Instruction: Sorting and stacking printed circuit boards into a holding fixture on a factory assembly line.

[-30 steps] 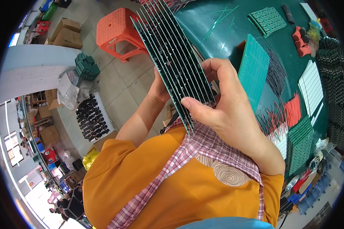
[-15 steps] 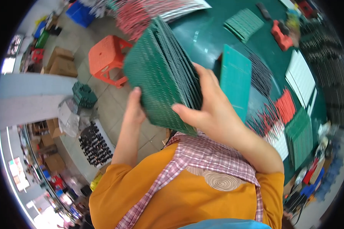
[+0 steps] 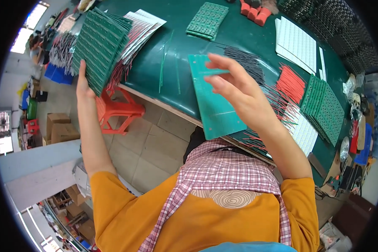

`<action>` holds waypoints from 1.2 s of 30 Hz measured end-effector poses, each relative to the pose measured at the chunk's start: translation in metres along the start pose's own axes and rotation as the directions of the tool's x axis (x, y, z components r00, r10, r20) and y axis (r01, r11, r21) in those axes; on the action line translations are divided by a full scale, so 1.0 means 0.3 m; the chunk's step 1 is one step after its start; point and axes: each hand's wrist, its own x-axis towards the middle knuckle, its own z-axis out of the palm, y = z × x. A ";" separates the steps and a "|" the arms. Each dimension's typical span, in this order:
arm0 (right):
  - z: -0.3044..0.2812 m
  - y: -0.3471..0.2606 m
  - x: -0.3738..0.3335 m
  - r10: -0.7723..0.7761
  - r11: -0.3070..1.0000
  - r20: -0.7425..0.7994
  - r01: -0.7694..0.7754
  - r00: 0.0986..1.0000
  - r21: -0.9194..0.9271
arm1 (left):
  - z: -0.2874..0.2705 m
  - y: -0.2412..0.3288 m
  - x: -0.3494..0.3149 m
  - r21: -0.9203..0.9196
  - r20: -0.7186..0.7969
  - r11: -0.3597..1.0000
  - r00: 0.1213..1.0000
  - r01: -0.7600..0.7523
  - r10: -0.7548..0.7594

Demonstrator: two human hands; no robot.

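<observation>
My left hand (image 3: 85,87) grips a stack of green circuit board panels (image 3: 98,48) by its lower left side. The stack is held up at the far left, and its sheets are slightly fanned. Over a flat teal board (image 3: 214,103) at the table's near edge, my right hand (image 3: 243,90) is raised with fingers apart and nothing in them. Beyond that hand lies a bundle of black wires (image 3: 245,61). A bundle of red wires (image 3: 290,84) sits to its right, with loose red and dark wires spread nearby.
The green table (image 3: 155,63) also bears white panels with red wires (image 3: 140,31), a pile of green panels (image 3: 208,21), more green panels (image 3: 325,109), white panels (image 3: 296,44) and red blocks (image 3: 256,14). A red stool (image 3: 115,109) stands by the table's edge.
The stack of circuit board panels has gone from both hands in the middle to my left hand alone at the far left. My right hand has let go and opened. The view has shifted.
</observation>
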 end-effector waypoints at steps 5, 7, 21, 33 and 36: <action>-0.169 0.084 -0.189 0.257 0.966 -0.182 -0.259 0.949 0.015 | 0.045 -0.003 0.302 0.262 -0.173 0.961 0.975 -0.091 0.139; -0.200 0.086 -0.244 0.330 0.940 -0.225 -0.340 0.917 -0.008 | -0.136 0.048 0.428 0.279 -0.112 0.960 0.993 0.001 0.032; -0.504 0.089 -0.579 0.187 0.945 -0.685 -0.319 0.704 -0.070 | -0.248 0.209 0.563 0.679 -0.577 0.548 0.817 0.489 -0.014; -1.074 -0.033 -0.720 -0.067 0.801 -0.815 -0.455 0.576 -0.388 | 1.121 -0.444 -0.157 0.491 0.806 0.095 0.493 -0.866 0.329; -1.191 -0.034 -0.629 -0.081 0.768 -0.763 -0.448 0.641 -0.458 | 1.333 -0.743 -0.370 0.118 0.993 0.123 0.121 -0.985 0.012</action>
